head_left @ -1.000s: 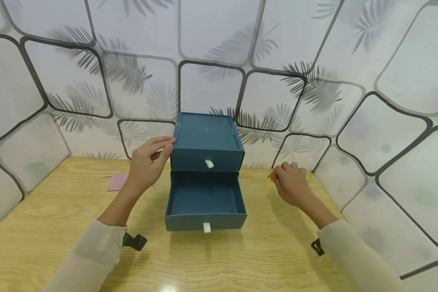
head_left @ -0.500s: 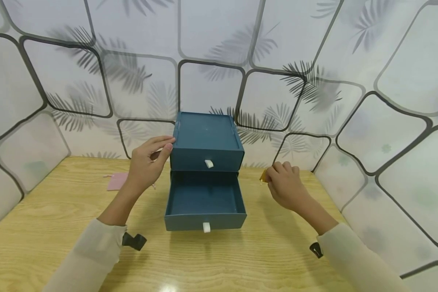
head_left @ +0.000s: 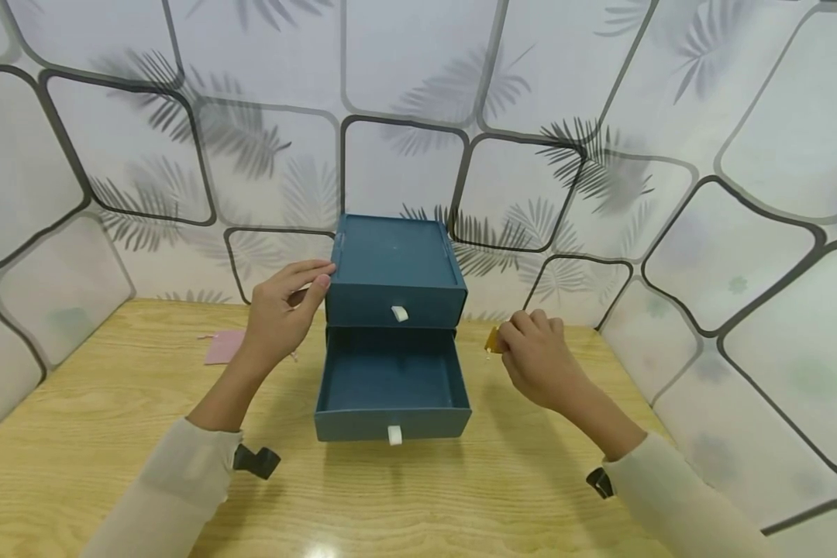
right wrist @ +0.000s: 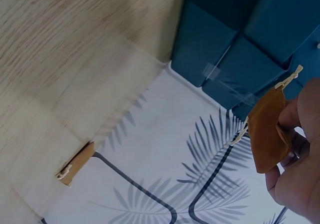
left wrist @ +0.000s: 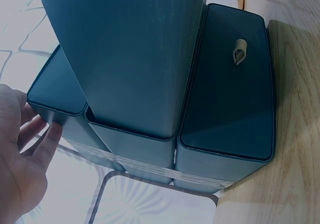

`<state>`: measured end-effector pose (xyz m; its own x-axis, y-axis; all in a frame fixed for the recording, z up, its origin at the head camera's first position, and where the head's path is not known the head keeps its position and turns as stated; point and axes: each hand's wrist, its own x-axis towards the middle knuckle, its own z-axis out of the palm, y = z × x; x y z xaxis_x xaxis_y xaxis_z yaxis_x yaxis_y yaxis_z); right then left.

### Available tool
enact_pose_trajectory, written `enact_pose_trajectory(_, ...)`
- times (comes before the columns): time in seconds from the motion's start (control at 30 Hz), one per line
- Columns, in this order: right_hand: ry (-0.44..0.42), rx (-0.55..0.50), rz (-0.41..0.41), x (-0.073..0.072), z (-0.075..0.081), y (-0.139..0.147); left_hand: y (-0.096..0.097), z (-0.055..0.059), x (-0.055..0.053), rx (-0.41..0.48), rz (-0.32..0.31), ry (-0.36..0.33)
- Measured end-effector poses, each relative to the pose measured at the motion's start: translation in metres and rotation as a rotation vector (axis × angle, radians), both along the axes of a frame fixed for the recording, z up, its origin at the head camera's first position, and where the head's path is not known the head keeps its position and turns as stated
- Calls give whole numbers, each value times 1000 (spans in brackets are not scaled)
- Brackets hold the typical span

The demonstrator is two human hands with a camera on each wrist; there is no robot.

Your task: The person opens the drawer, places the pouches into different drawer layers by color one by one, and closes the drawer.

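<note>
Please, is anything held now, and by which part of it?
The right grip holds an orange-brown pouch by the end away from its drawstrings; the left grip touches the blue drawer unit.

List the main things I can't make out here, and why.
Pink pouch, head view: partly behind the left hand.
Held brown pouch, head view: partly behind the right hand.
Inside of top drawer, head view: hidden by its front.
Left hand, left wrist view: cut off by left edge.
</note>
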<state>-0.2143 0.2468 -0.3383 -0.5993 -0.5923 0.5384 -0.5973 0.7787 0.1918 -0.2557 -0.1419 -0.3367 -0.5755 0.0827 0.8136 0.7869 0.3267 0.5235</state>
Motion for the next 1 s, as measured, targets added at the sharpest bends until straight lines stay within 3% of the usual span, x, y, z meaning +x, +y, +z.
enact_pose_trajectory(0.63,6,5,60,20,13,-25,0,1,1,2,-2,-2)
enact_pose_trajectory(1.0,-31,-22,111,24,16,-41,-1,-1,-2,6,-5,0)
